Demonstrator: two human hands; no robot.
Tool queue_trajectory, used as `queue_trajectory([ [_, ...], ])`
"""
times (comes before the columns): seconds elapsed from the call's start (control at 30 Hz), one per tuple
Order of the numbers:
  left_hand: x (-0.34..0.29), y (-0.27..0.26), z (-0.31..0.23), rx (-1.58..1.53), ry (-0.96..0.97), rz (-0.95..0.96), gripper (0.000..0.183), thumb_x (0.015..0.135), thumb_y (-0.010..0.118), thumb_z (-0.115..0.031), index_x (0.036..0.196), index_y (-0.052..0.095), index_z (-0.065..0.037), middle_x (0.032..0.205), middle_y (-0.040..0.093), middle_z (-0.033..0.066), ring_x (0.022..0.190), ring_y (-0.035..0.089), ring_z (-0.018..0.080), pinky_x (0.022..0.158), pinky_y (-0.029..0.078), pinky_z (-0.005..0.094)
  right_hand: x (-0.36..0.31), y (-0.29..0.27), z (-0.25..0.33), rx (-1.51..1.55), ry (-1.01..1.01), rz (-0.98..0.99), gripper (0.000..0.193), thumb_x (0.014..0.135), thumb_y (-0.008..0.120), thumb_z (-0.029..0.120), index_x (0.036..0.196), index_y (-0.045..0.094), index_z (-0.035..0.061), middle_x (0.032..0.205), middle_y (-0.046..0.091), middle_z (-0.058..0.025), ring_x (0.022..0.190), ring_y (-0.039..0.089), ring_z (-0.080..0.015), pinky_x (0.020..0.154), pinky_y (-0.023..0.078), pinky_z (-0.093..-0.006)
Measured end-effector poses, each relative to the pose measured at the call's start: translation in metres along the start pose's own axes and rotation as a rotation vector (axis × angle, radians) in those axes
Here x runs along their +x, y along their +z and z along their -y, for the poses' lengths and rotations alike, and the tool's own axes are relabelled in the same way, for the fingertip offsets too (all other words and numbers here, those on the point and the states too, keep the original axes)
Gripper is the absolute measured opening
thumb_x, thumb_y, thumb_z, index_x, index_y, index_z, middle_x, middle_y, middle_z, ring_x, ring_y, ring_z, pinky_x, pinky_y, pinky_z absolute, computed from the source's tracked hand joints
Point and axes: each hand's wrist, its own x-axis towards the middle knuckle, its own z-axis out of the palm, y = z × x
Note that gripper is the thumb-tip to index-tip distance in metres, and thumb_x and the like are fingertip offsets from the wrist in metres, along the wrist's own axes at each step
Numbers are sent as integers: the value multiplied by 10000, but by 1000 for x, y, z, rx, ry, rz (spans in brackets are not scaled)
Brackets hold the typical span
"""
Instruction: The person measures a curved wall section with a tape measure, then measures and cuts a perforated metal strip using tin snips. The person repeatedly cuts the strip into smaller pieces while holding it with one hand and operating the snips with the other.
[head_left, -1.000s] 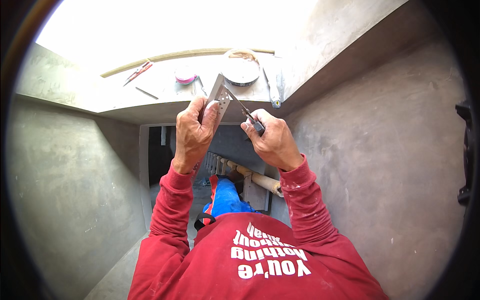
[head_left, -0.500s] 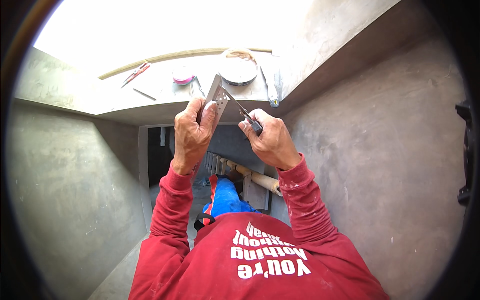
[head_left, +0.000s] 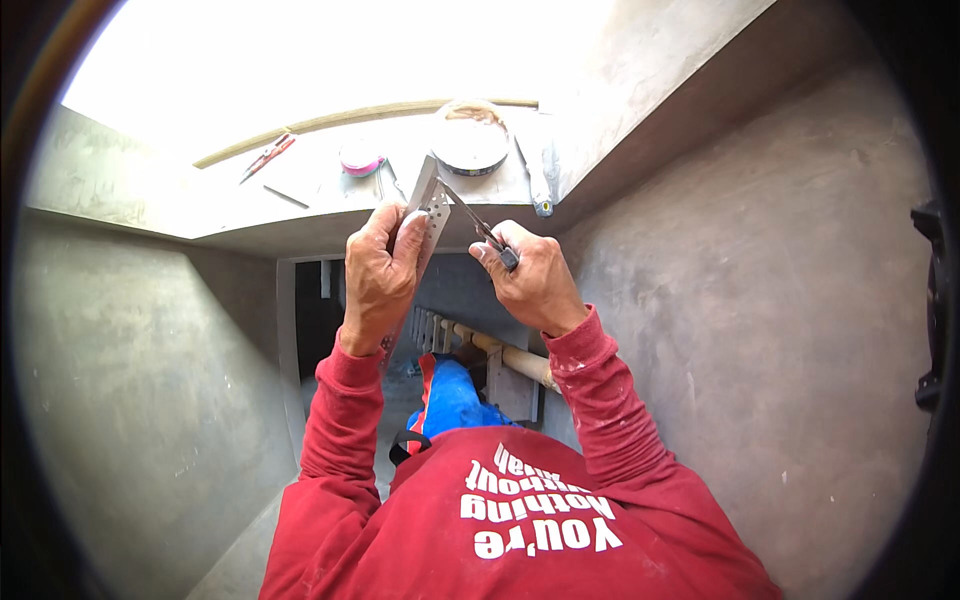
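In my left hand [head_left: 383,268] is a perforated, angled corner bead [head_left: 436,216], pinched between thumb and fingers. It is light grey, tilted, with its upper end near the ledge; its lower part runs down behind my left hand and wrist. My right hand [head_left: 537,278] is closed round a slim tool with a narrow dark blade [head_left: 465,211] and a black handle end [head_left: 510,259]. Its tip meets the edge of the bead near the top. The exact kind of tool is hard to make out.
On the pale ledge [head_left: 322,190] ahead sit a pink-edged roll [head_left: 361,159], a round tub [head_left: 472,140], a scraper [head_left: 540,190] and a red-handled tool [head_left: 268,155]. A long wooden strip [head_left: 330,123] lies behind them. Plastered walls [head_left: 740,270] flank me; a railing [head_left: 520,364] stands below.
My right hand and the tool have shifted slightly left and down. My left hand and the bead have moved a little left. Both grips are unchanged.
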Motion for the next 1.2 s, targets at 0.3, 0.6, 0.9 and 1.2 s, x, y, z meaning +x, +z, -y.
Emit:
queue_trajectory([
  [0.3, 3, -9, 8, -319, -166, 167, 254, 1060, 590, -248, 911, 627, -45, 690, 491, -82, 620, 374, -2, 524, 304, 199, 0, 2, -1, 41, 8, -12, 314, 951, 708, 321, 912, 600, 30, 573, 547, -166, 530, 605, -351, 517, 444, -410],
  [0.6, -1, -2, 7, -599, -342, 295, 234, 1074, 548, -296, 990, 579, -81, 656, 483, -53, 498, 398, 24, 430, 312, 196, -1, 4, -5, 78, -2, -28, 284, 950, 717, 281, 913, 604, 23, 572, 542, -141, 492, 567, -293, 498, 432, -381],
  [0.9, -4, 5, 5, -685, -370, 293, 261, 1062, 570, -335, 954, 598, -100, 649, 493, -79, 495, 398, -1, 424, 304, 184, -5, 12, -7, 111, 35, -39, 278, 961, 708, 264, 900, 610, 12, 574, 547, -129, 478, 548, -245, 488, 423, -371],
  [1.2, -4, 6, 2, -684, -358, 290, 263, 1086, 514, -302, 941, 550, -85, 626, 441, -45, 472, 383, 40, 420, 318, 205, -6, 17, -4, 139, 8, -62, 270, 965, 703, 241, 913, 598, -2, 568, 532, -113, 474, 495, -183, 481, 408, -358],
])
